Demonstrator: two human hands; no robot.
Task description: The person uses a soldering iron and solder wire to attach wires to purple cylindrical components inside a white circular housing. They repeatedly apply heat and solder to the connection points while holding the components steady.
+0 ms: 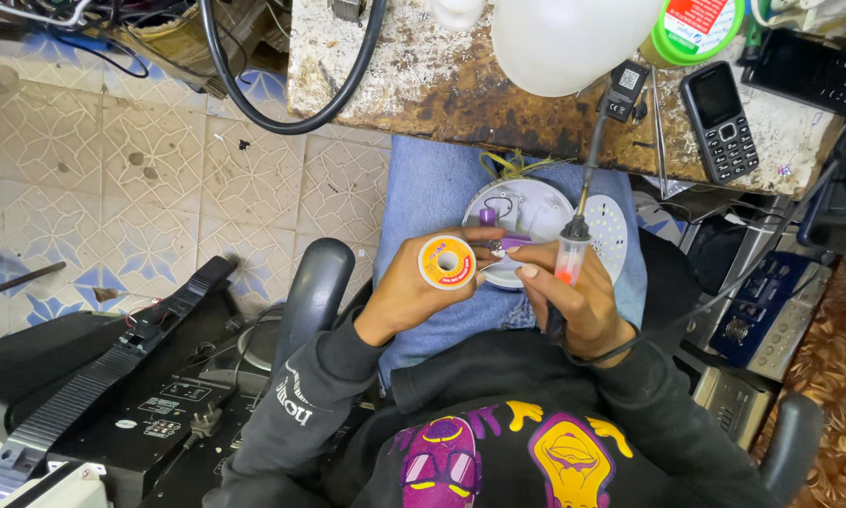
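Over the lap, left hand [414, 287] grips a solder spool [446, 262]; right hand [578, 301] grips a soldering iron [571, 256].

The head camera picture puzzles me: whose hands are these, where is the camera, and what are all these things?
The one picture comes from a camera worn on a person's head, looking down at their own lap and hands; there is no machine. The left hand holds a small orange spool of solder wire. The right hand grips a soldering iron with a clear, red-tinted handle, its cable running up to the bench. Both hands meet over a round white lamp base resting on the person's blue-trousered lap, beside a white disc of small lights. Above is a worn workbench carrying a white lamp dome, a black keypad phone and a green-rimmed round tin. Black electronic equipment sits on the tiled floor to the left.
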